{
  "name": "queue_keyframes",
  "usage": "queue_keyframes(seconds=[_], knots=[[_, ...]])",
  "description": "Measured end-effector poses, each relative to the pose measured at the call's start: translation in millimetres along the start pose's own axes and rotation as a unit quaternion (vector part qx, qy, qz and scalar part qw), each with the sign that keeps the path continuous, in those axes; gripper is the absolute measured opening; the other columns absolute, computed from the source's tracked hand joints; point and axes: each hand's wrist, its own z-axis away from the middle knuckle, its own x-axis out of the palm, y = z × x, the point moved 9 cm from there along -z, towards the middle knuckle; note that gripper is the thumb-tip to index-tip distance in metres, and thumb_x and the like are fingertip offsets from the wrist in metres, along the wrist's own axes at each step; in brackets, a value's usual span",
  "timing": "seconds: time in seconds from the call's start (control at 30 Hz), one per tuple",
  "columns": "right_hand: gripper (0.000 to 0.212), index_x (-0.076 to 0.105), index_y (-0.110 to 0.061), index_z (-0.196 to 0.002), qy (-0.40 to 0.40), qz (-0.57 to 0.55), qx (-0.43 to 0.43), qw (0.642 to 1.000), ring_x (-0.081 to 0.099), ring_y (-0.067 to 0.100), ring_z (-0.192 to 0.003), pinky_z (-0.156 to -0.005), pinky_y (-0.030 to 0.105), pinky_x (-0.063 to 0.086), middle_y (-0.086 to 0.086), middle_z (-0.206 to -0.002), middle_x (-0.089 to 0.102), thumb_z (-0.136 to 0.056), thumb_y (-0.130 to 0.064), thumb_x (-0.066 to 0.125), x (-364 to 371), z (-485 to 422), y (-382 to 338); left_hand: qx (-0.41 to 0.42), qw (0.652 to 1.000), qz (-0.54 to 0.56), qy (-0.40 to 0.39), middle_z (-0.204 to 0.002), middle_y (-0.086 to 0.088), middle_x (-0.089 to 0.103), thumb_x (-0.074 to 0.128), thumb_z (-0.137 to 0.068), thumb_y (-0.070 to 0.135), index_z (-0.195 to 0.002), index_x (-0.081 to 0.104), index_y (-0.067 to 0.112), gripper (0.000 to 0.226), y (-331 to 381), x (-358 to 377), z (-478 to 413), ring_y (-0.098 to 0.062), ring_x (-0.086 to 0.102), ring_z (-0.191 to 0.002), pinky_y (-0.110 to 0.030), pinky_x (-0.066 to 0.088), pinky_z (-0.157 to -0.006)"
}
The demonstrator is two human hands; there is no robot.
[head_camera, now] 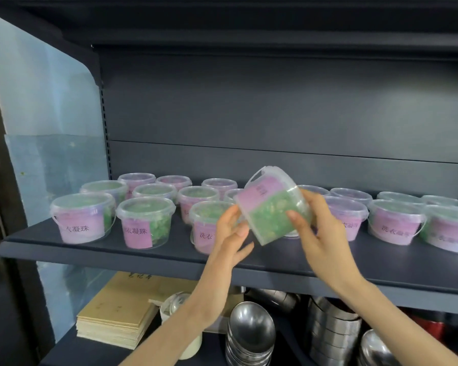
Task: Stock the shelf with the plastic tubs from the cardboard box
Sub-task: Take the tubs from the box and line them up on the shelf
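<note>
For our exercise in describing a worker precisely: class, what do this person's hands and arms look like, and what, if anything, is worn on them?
The left hand and right hand are bare: no gloves, and no rings that I can see. The left forearm and right forearm are uncovered up to the frame's edge, with no sleeve, watch or bracelet in view.

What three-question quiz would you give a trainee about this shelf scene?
1. True or false: the tub between the left hand and the right hand is upright.
2. What sits below the shelf that bears the stocked tubs? A) metal bowls B) glass bottles C) shoes
3. Fill in: the stuff inside the stocked tubs is coloured ____.
Key: 1 false, it is tilted; 2 A; 3 green.
</note>
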Motion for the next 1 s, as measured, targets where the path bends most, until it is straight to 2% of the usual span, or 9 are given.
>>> queue_keyframes(seconds=[0.13, 0.23, 0.3, 0.37, 0.47, 0.6, 0.73, 0.87, 1.0], knots=[[0.03, 0.05, -0.04, -0.101, 0.017, 0.005, 0.048, 0.999, 0.056, 0.002, -0.081, -0.068, 0.01, 0.041, -0.028, -0.093, 0.061, -0.094, -0.011, 0.05, -26.7, -11.3, 30.5, -0.049, 0.988, -0.131, -0.057, -0.136, 0.023, 0.045, 0.054, -0.09, 0.04, -0.126, 0.044, 0.041, 0.037, -19.2, 0.1, -11.4, 0.022, 0.041, -0.113, -0.008, 0.032, -0.097], [0.021, 0.056, -0.027, -0.103, 0.001, 0.028, 0.084, 0.996, 0.055, -0.007, -0.08, -0.07, 0.007, 0.041, -0.023, -0.087, 0.061, -0.094, -0.009, 0.052, -33.8, -9.7, 54.1, 0.07, 0.955, -0.28, -0.064, -0.126, 0.023, 0.053, 0.054, -0.091, 0.04, -0.125, 0.053, 0.029, 0.036, 3.1, -10.6, -13.3, 0.011, 0.042, -0.12, -0.006, 0.029, -0.099], [0.025, 0.054, -0.028, -0.103, -0.021, 0.058, 0.074, 0.995, 0.053, -0.013, -0.086, -0.074, 0.001, 0.036, -0.024, -0.096, 0.059, -0.092, -0.006, 0.053, -30.6, -2.8, 62.9, 0.146, 0.914, -0.379, -0.025, -0.123, 0.02, 0.056, 0.052, -0.09, 0.041, -0.118, 0.059, 0.028, 0.032, 13.4, -29.5, -22.8, 0.007, 0.044, -0.118, -0.006, 0.029, -0.097], [0.032, 0.052, -0.034, -0.104, -0.056, 0.09, 0.062, 0.992, 0.052, -0.007, -0.091, -0.078, 0.001, 0.035, -0.017, -0.103, 0.061, -0.091, -0.006, 0.054, -22.7, 5.1, 73.6, 0.189, 0.855, -0.482, -0.016, -0.124, 0.016, 0.056, 0.044, -0.09, 0.042, -0.12, 0.059, 0.026, 0.038, 16.0, -43.6, -34.7, 0.004, 0.043, -0.117, -0.005, 0.025, -0.096], [0.034, 0.053, -0.04, -0.11, -0.123, 0.1, 0.031, 0.987, 0.051, -0.003, -0.1, -0.085, 0.005, 0.035, -0.011, -0.112, 0.06, -0.093, -0.011, 0.053, -5.9, 12.0, 85.0, 0.176, 0.796, -0.577, -0.053, -0.132, 0.011, 0.052, 0.031, -0.089, 0.059, -0.13, 0.053, 0.024, 0.058, 0.6, -60.4, -51.2, -0.002, 0.037, -0.123, -0.016, 0.025, -0.1], [0.03, 0.047, -0.036, -0.122, -0.218, 0.111, -0.012, 0.97, 0.042, 0.006, -0.125, -0.103, 0.017, 0.032, -0.019, -0.129, 0.05, -0.093, -0.041, 0.045, 20.9, 16.8, 86.6, 0.134, 0.799, -0.582, -0.071, -0.134, 0.008, 0.051, 0.011, -0.083, 0.076, -0.13, 0.053, 0.023, 0.082, -23.3, -79.8, -60.5, -0.009, 0.039, -0.126, -0.027, 0.03, -0.106], [0.059, 0.047, -0.028, -0.127, -0.219, 0.282, -0.037, 0.933, 0.045, 0.014, -0.121, -0.1, 0.028, 0.039, -0.013, -0.132, 0.049, -0.084, -0.067, 0.035, 27.4, 10.2, 85.9, 0.14, 0.783, -0.605, -0.052, -0.128, 0.008, 0.056, 0.008, -0.082, 0.076, -0.126, 0.057, 0.022, 0.085, -20.4, -80.9, -59.8, -0.013, 0.046, -0.12, -0.027, 0.034, -0.097], [0.053, 0.043, -0.029, -0.134, -0.241, 0.335, -0.012, 0.911, 0.041, 0.016, -0.126, -0.097, 0.031, 0.037, -0.012, -0.138, 0.044, -0.086, -0.048, 0.055, 39.0, 1.0, 78.8, 0.155, 0.747, -0.644, -0.053, -0.125, 0.006, 0.06, 0.022, -0.084, 0.07, -0.122, 0.06, 0.022, 0.073, -12.9, -83.4, -59.4, -0.019, 0.053, -0.114, -0.028, 0.034, -0.091], [0.05, 0.046, -0.03, -0.132, -0.292, 0.228, 0.036, 0.928, 0.04, 0.01, -0.126, -0.095, 0.031, 0.043, -0.013, -0.137, 0.045, -0.086, -0.026, 0.065, 42.0, -4.7, 87.3, 0.174, 0.747, -0.64, -0.05, -0.123, 0.006, 0.061, 0.024, -0.085, 0.069, -0.119, 0.061, 0.022, 0.069, -7.6, -96.0, -57.0, -0.018, 0.054, -0.11, -0.025, 0.03, -0.089]])
